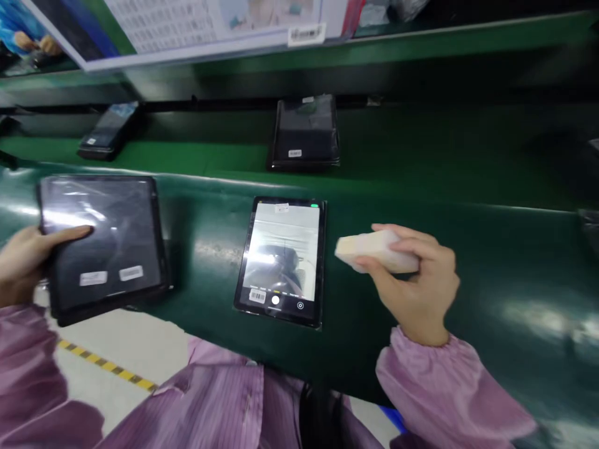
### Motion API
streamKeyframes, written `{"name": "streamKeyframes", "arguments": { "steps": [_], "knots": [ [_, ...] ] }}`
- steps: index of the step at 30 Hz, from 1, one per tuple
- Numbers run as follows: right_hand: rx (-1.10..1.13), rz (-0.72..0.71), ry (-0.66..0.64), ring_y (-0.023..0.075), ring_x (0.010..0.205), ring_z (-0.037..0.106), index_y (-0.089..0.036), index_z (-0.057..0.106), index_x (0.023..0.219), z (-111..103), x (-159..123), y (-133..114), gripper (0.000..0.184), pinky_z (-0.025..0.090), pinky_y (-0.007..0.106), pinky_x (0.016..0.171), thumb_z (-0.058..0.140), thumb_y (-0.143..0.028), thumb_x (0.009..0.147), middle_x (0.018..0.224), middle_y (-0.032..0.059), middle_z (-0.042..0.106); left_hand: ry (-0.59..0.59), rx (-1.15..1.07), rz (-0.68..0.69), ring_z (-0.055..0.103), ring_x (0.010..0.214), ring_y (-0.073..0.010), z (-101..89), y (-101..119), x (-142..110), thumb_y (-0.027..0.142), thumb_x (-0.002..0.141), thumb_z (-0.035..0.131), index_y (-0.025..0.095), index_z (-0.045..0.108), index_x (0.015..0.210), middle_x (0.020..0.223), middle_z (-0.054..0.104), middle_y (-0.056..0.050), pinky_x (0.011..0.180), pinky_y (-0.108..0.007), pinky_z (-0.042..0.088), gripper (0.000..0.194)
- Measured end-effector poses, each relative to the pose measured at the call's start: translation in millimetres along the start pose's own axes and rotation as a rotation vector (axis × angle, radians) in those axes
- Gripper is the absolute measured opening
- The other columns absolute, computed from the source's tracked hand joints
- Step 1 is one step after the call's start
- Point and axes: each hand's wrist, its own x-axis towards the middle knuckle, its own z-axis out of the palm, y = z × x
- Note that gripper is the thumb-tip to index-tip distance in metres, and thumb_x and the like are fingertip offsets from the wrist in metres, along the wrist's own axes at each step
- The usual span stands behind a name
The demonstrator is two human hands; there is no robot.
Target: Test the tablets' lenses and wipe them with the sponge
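Observation:
At the left, my left hand [28,259] grips a dark tablet [121,231] by its edge. The thumb lies on the screen and the other fingers are hidden below. Two white labels stick to this tablet, and a second dark edge shows under it, so there may be more than one. My right hand [421,274] pinches a cream-white block [374,249], perhaps foam or sponge, above the bench. Between my hands a lit tablet [283,262] in clear film lies on the green surface, its screen showing a camera view and small labels.
Behind, on the green conveyor [187,156], lie a dark tablet stack [306,134] and another tablet pile [110,131]. A printed board [210,25] hangs over the far ledge. Another person's hands [35,43] show at the top left. The bench's near edge runs below my hands.

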Motion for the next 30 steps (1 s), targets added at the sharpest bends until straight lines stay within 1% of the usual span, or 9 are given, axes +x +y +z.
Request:
{"name": "streamKeyframes", "arguments": {
  "steps": [2,4,7,11,16,20,23,26,30],
  "knots": [
    [0.073,-0.104,-0.069,0.0247,0.101,0.073,-0.027,0.057,0.101,18.6,-4.1,-10.8,0.035,0.057,0.038,0.081,0.083,-0.043,0.085,0.114,0.0041,0.076,-0.106,-0.130,-0.051,0.071,0.070,-0.0207,31.5,-3.5,-24.8,0.036,0.055,0.085,0.017,0.073,0.103,0.086,0.078,0.002,0.062,-0.034,0.059,0.054],
    [0.059,-0.131,-0.150,0.0245,0.102,0.072,-0.027,0.058,0.100,35.6,-7.8,-14.5,0.028,0.057,0.039,0.083,0.081,-0.040,0.088,0.117,0.0040,0.076,-0.262,-0.207,0.020,0.070,0.069,-0.0197,60.6,-6.0,-41.1,0.034,0.056,0.085,0.011,0.069,0.114,0.087,0.078,-0.002,0.061,-0.032,0.060,0.065],
    [0.061,-0.149,-0.154,0.0255,0.100,0.073,-0.026,0.061,0.099,56.4,-12.9,-9.7,0.027,0.058,0.038,0.080,0.082,-0.037,0.087,0.116,0.0051,0.077,-0.439,-0.242,0.082,0.072,0.075,-0.0218,87.4,-8.7,-45.8,0.036,0.061,0.090,0.009,0.067,0.120,0.096,0.077,-0.008,0.067,-0.035,0.062,0.068],
    [0.137,-0.145,-0.108,0.0289,0.102,0.074,-0.025,0.061,0.105,71.4,-19.7,-2.9,0.035,0.058,0.040,0.080,0.087,-0.030,0.081,0.115,0.0074,0.077,-0.348,-0.248,0.331,0.070,0.111,-0.0298,94.6,-19.1,-34.0,0.040,0.083,0.081,0.015,0.063,0.133,0.128,0.070,-0.014,0.104,-0.049,0.055,0.059],
    [0.233,-0.128,-0.071,0.0346,0.105,0.073,-0.027,0.060,0.122,80.0,-24.8,-0.8,0.054,0.056,0.046,0.080,0.090,-0.024,0.077,0.120,0.0082,0.073,-0.220,-0.118,0.506,0.047,0.145,-0.0323,98.4,-43.5,-48.9,0.035,0.095,0.068,0.011,0.015,0.163,0.157,0.045,-0.024,0.121,-0.056,0.038,0.089],
    [0.254,-0.193,-0.015,0.0338,0.097,0.074,-0.029,0.062,0.125,88.7,-23.4,4.7,0.056,0.053,0.043,0.072,0.090,-0.026,0.076,0.115,0.0060,0.072,-0.173,0.135,1.080,0.034,0.152,-0.0323,112.2,-44.4,-104.7,0.029,0.098,0.063,0.021,0.047,0.150,0.157,0.046,-0.015,0.124,-0.056,0.032,0.054],
    [0.221,-0.253,0.033,0.0316,0.090,0.075,-0.026,0.063,0.125,92.8,-21.1,6.8,0.056,0.050,0.040,0.067,0.090,-0.028,0.077,0.104,0.0042,0.070,-0.333,0.281,1.412,0.020,0.158,-0.0314,130.3,-38.2,-145.7,0.032,0.099,0.063,0.026,0.061,0.135,0.162,0.041,-0.009,0.128,-0.054,0.022,0.037],
    [0.196,-0.257,0.025,0.0312,0.090,0.075,-0.025,0.062,0.125,93.1,-19.8,4.1,0.056,0.050,0.039,0.066,0.090,-0.028,0.077,0.102,0.0046,0.068,-0.459,0.332,1.573,0.017,0.159,-0.0255,149.0,-36.2,-166.0,0.038,0.100,0.061,0.028,0.061,0.135,0.166,0.034,-0.006,0.131,-0.045,0.012,0.037],
    [0.214,-0.223,-0.002,0.0327,0.090,0.075,-0.026,0.061,0.125,88.7,-20.0,1.3,0.056,0.051,0.042,0.068,0.091,-0.028,0.077,0.109,0.0070,0.072,-0.482,0.402,1.604,0.017,0.159,-0.0260,165.8,-34.7,-170.4,0.044,0.099,0.061,0.031,0.058,0.140,0.169,0.029,-0.007,0.130,-0.046,0.008,0.042]
  ]
}}
